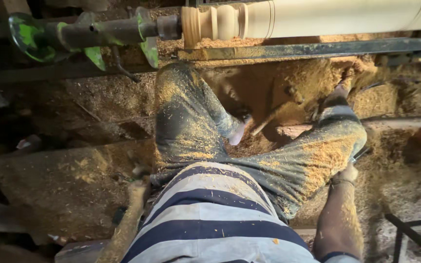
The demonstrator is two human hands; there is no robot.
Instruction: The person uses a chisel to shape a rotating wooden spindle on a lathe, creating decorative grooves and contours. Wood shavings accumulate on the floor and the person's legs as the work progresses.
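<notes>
Sawdust is covering the floor everywhere, dim workshop. One pale turned wood spindle is sitting on one lathe along the top, one green-stained tailstock at its left end. Person is sitting below it, knees up. Two hands: left hand by the hip, fingers blurred, can't tell grip. Right hand is curling its fingers on a dark tool beside the right knee.

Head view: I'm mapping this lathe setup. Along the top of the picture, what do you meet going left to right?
Green-painted lathe end → dark metal spindle → turned beads on the wood → smooth pale wooden cylinder.
</notes>
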